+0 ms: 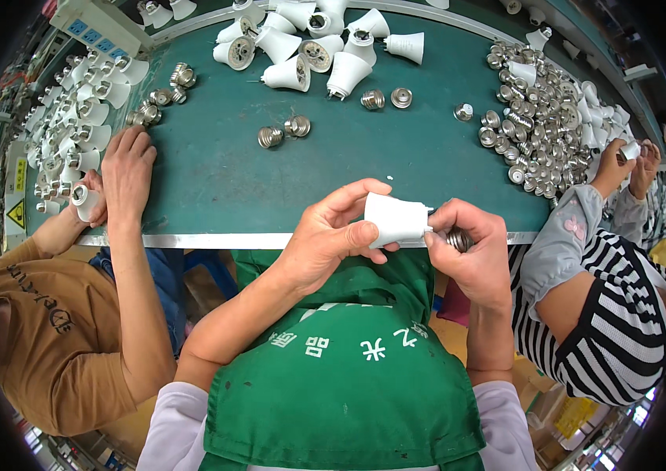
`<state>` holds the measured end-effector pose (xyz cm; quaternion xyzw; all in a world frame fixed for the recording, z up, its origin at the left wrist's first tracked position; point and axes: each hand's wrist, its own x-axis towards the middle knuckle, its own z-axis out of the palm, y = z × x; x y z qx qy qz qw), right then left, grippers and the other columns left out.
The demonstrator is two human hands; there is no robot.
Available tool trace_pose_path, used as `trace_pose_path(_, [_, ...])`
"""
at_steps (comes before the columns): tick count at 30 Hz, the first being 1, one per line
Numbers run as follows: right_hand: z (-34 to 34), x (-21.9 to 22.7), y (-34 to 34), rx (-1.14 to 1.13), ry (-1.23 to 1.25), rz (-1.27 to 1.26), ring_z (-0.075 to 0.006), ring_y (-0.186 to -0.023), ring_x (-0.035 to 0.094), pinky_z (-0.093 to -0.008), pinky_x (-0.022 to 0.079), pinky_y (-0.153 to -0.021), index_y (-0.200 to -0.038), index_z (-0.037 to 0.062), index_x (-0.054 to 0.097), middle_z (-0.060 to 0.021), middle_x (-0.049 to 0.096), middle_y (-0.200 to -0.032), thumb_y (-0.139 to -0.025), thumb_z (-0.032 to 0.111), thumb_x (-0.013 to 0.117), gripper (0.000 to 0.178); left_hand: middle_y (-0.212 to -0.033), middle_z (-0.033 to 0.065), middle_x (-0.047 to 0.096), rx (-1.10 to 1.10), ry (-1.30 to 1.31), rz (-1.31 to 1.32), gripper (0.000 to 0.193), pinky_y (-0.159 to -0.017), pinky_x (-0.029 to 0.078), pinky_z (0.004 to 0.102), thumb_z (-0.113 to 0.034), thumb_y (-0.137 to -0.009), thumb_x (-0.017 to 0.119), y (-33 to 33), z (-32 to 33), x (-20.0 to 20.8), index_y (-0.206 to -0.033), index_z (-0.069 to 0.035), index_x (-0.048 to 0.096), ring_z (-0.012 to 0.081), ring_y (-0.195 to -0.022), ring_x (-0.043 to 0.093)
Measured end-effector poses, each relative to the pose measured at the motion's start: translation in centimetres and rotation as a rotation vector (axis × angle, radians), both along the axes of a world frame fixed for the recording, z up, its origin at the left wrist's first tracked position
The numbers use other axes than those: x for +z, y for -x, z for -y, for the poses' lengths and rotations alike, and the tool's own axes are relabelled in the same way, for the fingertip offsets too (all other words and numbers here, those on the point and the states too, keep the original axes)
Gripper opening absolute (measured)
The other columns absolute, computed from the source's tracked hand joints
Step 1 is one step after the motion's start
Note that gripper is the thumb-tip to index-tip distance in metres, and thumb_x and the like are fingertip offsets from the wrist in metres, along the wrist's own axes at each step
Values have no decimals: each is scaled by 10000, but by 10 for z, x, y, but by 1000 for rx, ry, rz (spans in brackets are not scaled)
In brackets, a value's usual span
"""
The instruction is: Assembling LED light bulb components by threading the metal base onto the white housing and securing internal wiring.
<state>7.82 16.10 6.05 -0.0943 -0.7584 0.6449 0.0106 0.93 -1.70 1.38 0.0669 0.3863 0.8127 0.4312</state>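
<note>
My left hand (322, 235) grips a white cone-shaped bulb housing (396, 220) by its wide end, just over the table's near edge. The housing lies on its side, its narrow end toward my right hand (476, 253). A silver threaded lamp cap (459, 240) sits within the curled fingers of that right hand. Thumb and forefinger of the same hand close on the narrow end, where small prongs or wires stick out; what exactly they pinch is hidden.
Green table (215, 169) with a metal edge. White housings (349, 72) lie at the far middle; loose caps (270, 136) are scattered nearer. A heap of caps (537, 129) covers the right side. A co-worker's hands (127, 169) are at left, another's (623, 165) at right.
</note>
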Motion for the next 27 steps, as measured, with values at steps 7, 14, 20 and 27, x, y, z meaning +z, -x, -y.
trace_pose_path(7, [-4,5,1,-87,25,-66,-31,-605,398,-188,331,-538,-890,-2,542,20,481,-700,-722,12,522,170,-1067,134,549,45,-38,59,555,-616,532,301,-305,-767,673,3,-6,-7,-1202,-69,423,238,-808,603])
trace_pose_path(14, [-8,-28,0,-224,-110,-185,-142,-772,486,-255,406,-710,-1041,-3,432,-72,504,-885,-736,-71,406,314,-1002,124,548,111,7,-71,517,-606,504,299,-316,-798,633,4,-1,-10,-1184,-44,421,206,-733,591])
trace_pose_path(20, [0,-44,6,-294,-544,-264,-212,-760,558,-317,412,-738,-987,16,505,-95,581,-867,-720,-14,627,295,-879,102,548,432,254,-864,398,-582,448,257,-163,-671,702,5,-3,6,-989,25,550,138,-701,531])
trace_pose_path(27, [2,-39,5,-272,-761,-464,-185,-767,539,-328,301,-777,-921,74,534,-19,598,-852,-608,-60,648,359,-815,122,554,486,308,-1431,430,-511,446,268,-155,-553,754,7,-14,24,-913,17,591,188,-650,538])
